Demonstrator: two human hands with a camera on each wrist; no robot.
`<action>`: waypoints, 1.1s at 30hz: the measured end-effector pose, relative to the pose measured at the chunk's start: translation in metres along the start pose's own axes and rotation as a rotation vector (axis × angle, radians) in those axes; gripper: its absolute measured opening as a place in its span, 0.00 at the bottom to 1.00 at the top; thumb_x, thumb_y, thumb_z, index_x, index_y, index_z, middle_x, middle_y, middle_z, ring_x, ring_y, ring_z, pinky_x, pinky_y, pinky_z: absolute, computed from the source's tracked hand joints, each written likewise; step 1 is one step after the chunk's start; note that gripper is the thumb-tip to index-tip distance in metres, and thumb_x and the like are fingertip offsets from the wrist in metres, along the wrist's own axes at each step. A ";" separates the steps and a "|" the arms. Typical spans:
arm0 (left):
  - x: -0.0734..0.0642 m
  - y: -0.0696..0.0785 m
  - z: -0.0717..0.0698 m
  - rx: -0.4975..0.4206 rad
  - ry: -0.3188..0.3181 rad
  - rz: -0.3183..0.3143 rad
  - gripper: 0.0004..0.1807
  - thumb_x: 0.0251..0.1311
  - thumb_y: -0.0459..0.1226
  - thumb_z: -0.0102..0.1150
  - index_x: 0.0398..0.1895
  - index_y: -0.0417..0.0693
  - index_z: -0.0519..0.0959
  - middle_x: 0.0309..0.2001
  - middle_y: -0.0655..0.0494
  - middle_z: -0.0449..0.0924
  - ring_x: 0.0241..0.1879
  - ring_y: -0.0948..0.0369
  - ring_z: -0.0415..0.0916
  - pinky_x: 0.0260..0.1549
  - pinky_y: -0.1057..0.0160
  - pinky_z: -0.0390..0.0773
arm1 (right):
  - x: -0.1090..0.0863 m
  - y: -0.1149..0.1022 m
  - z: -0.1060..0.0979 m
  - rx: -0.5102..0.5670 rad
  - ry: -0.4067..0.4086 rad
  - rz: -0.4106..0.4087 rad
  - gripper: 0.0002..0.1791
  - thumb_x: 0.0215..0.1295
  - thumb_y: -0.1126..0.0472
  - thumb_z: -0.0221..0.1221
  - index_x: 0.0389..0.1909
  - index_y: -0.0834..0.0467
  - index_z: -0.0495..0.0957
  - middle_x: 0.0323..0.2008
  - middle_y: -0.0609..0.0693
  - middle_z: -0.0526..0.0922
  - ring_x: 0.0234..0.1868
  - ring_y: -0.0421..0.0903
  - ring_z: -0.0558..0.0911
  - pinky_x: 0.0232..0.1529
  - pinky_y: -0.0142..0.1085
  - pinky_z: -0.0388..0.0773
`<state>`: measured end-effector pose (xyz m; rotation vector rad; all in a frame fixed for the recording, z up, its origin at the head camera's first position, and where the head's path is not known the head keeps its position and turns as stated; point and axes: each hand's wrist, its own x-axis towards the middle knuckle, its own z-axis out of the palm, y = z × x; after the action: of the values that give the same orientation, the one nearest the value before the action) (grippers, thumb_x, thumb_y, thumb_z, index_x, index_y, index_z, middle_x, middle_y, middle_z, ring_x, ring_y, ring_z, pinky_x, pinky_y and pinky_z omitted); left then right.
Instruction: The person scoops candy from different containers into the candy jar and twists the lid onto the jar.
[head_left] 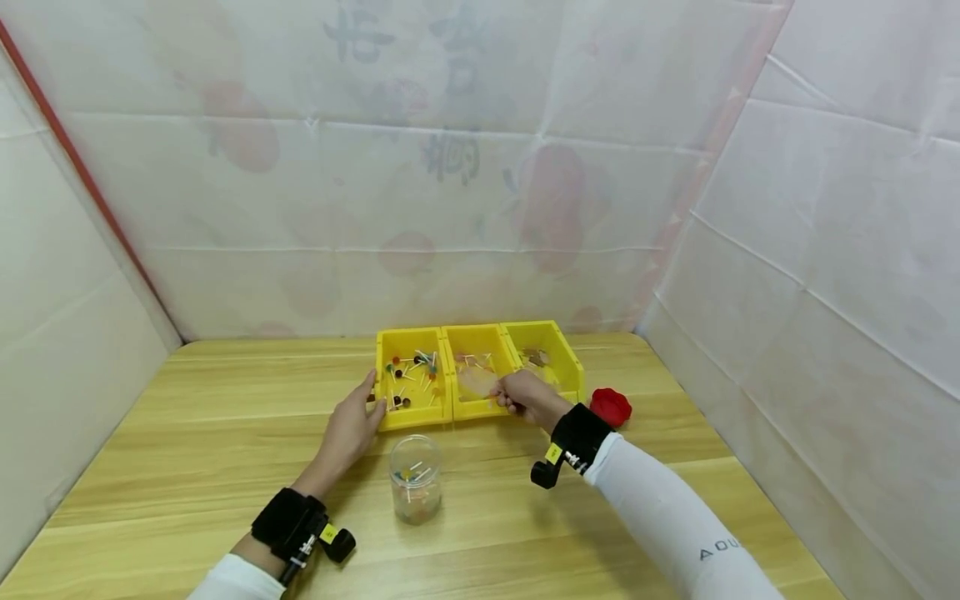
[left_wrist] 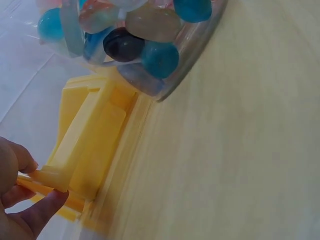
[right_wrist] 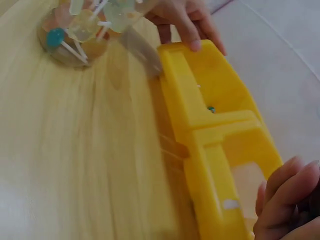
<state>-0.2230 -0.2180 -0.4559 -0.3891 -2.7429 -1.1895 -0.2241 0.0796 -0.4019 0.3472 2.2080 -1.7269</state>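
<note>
Three joined yellow bins (head_left: pixel 452 392) stand on the table. The left bin holds several small lollipops (head_left: pixel 401 373) with coloured heads and white sticks. My left hand (head_left: pixel 352 421) grips the left bin's near corner, thumb and fingers on its edge, as the left wrist view shows. My right hand (head_left: pixel 528 396) is at the front of the middle bin, fingers curled and bunched; I cannot tell whether something is between the fingertips. In front of the bins stands a clear jar (head_left: pixel 416 500) with several lollipops inside, seen close up in the left wrist view.
A red scalloped object (head_left: pixel 611 407) lies right of the bins. The right bin holds brownish pieces (head_left: pixel 536 357). Printed white sheeting (head_left: pixel 480 200) rises behind the wooden table (head_left: pixel 225 433) and along both sides.
</note>
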 end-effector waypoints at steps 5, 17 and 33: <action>0.000 0.001 0.003 -0.018 0.005 0.026 0.35 0.70 0.36 0.55 0.75 0.35 0.53 0.66 0.33 0.65 0.58 0.40 0.71 0.57 0.42 0.71 | 0.006 0.006 0.012 0.035 0.014 -0.026 0.16 0.77 0.66 0.40 0.46 0.71 0.74 0.21 0.49 0.70 0.19 0.38 0.65 0.18 0.26 0.63; 0.001 0.006 0.004 -0.040 0.006 0.019 0.35 0.68 0.36 0.56 0.75 0.39 0.55 0.62 0.32 0.70 0.14 0.62 0.65 0.16 0.65 0.70 | 0.019 -0.001 0.027 0.226 0.071 -0.009 0.18 0.78 0.68 0.37 0.60 0.74 0.65 0.22 0.50 0.70 0.17 0.37 0.67 0.17 0.24 0.68; -0.001 0.009 0.006 -0.052 0.001 -0.001 0.35 0.67 0.36 0.55 0.75 0.42 0.56 0.58 0.33 0.74 0.10 0.64 0.56 0.08 0.67 0.63 | 0.027 0.006 0.027 0.323 0.044 -0.015 0.17 0.81 0.62 0.37 0.48 0.70 0.70 0.23 0.50 0.70 0.19 0.38 0.68 0.19 0.25 0.70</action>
<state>-0.2199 -0.2080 -0.4543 -0.3932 -2.7165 -1.2632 -0.2438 0.0547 -0.4236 0.4474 1.9606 -2.1059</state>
